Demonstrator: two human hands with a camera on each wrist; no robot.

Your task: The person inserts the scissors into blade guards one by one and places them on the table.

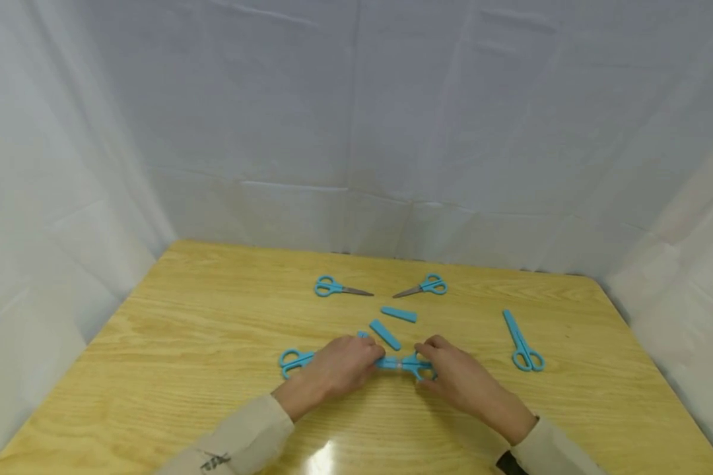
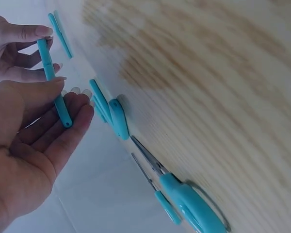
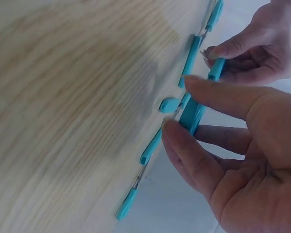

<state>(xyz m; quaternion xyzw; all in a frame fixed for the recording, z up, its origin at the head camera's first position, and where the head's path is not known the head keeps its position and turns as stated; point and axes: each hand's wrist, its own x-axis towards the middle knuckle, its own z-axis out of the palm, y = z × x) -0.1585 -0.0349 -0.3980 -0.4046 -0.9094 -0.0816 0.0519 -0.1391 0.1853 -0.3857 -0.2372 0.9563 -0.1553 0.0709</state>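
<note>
Far left on the wood-grain table point(image 1: 184, 316): blue-handled scissors point(image 1: 300, 359), handles out to the left, rest hidden behind my left hand point(image 1: 341, 366). That hand is pinching the blue blade sheath point(image 1: 386, 363) of the pair I'm holding, thumb on one side, fingers curled on the other. Left sleeve point(image 1: 237, 432) is light with a dark marking.

Behind it, rear left: bare-bladed scissors point(image 1: 336, 287), same blue handles, points to the right. A short blue end point(image 1: 362, 334) shows just past my left knuckles; can't tell what it belongs to.

Middle: held scissors point(image 1: 412, 361) span the gap between my hands, sheath over the blades and close up to the handles, a small pale strip between the two. Beyond them, two loose sheaths on the table, the nearer point(image 1: 385, 334) slanted, the farther point(image 1: 399, 314) nearly crosswise. Rear right of those: second bare-bladed scissors point(image 1: 426, 286), points to the left, facing the first pair.

My right hand point(image 1: 463, 379) pinches the held pair's handles between thumb and fingers. Dark band point(image 1: 511, 464) at that cuff.

Far right, well apart: sheathed scissors point(image 1: 515, 335), handles toward me.
</note>
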